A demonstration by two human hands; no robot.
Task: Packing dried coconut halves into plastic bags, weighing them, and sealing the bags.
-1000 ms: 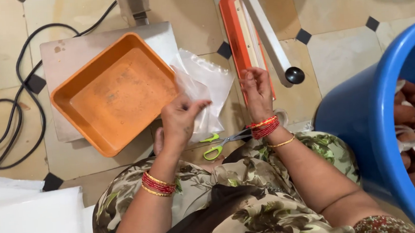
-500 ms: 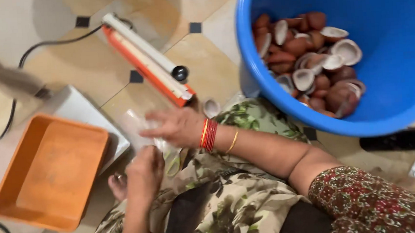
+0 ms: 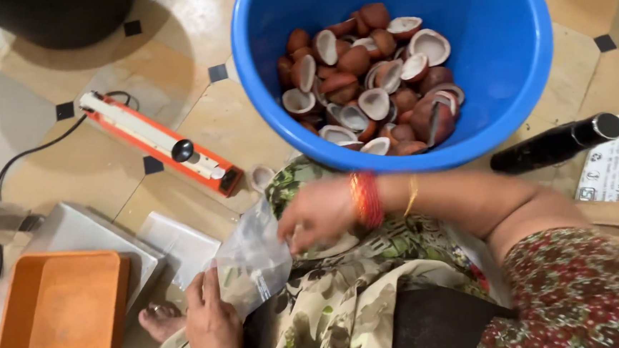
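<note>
My left hand (image 3: 211, 323) grips the lower edge of a clear plastic bag (image 3: 254, 263) held over my lap. Blurred with motion, my right hand (image 3: 319, 213) pinches the bag's upper right edge; red bangles ring its wrist. Just beyond my knee stands a blue tub (image 3: 525, 75) filled with several brown and white coconut shell halves (image 3: 368, 84). One small shell piece (image 3: 259, 177) lies on the floor beside the tub.
An orange and white heat sealer (image 3: 157, 144) lies on the tiled floor at left, its cord trailing away. An orange tray (image 3: 53, 319) sits on a white scale at bottom left, next to flat plastic bags (image 3: 178, 243). A black cylinder (image 3: 555, 144) lies at right.
The view has swung right and up, bringing the tub to the centre. My right hand has shifted right along the bag; my left hand still holds it.
</note>
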